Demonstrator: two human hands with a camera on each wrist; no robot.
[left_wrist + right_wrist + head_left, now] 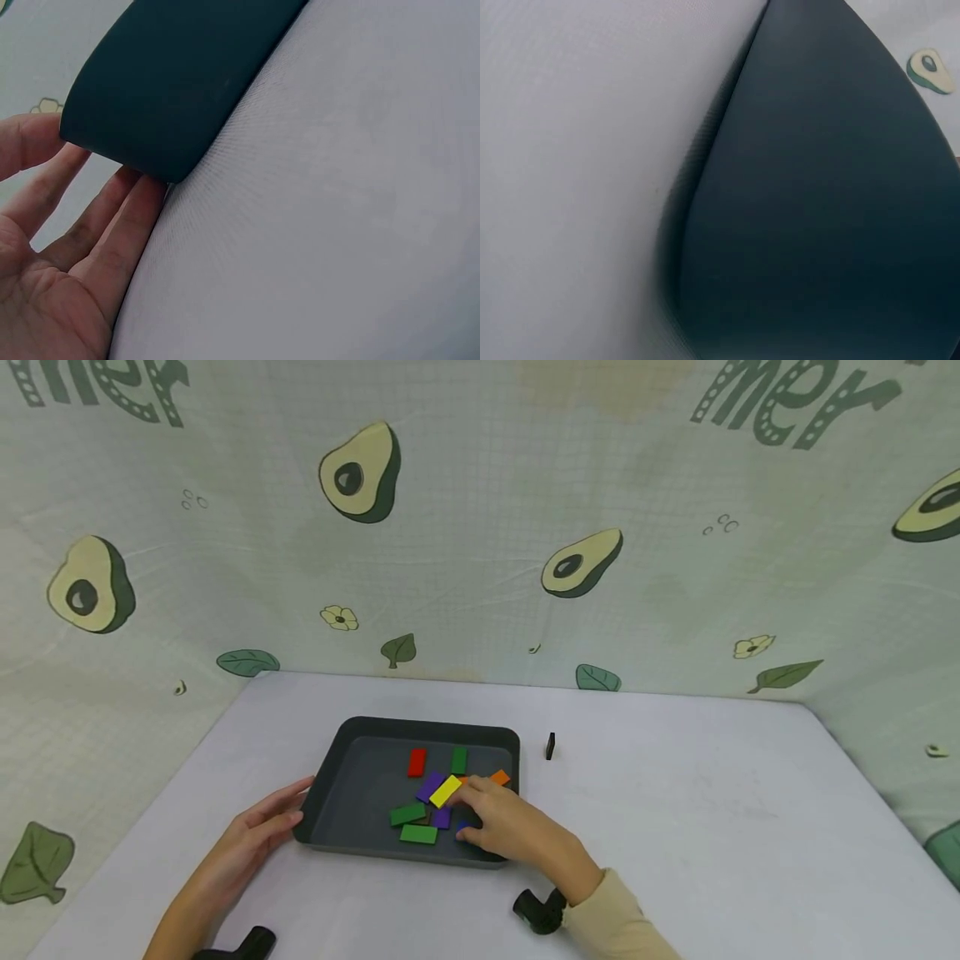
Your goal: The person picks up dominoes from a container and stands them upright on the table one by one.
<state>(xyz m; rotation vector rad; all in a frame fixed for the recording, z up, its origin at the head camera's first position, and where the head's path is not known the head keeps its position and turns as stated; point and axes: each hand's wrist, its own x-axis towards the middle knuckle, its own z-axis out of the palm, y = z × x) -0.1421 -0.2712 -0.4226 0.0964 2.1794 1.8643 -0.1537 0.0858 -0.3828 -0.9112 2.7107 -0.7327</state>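
Note:
A dark grey rectangular tray (352, 793) sits on the white table, holding several flat coloured tiles. My left hand (251, 835) touches the tray's left side near its front corner; in the left wrist view its fingers (124, 240) lie fairly straight against the outer wall. Over the tray's right part is my right hand (510, 822), fingertips beside a yellow tile (446, 792) and thumb by a mostly covered blue tile (462, 827). Its thumb and fingers stand apart. The right wrist view shows only the tray's outer wall (817, 187), not the hand.
Also in the tray are a red tile (417, 762), green tiles (418, 834), purple tiles (431, 787) and an orange tile (500, 777). A small black piece (551, 746) stands on the table right of the tray. A patterned cloth (465, 527) hangs behind the table.

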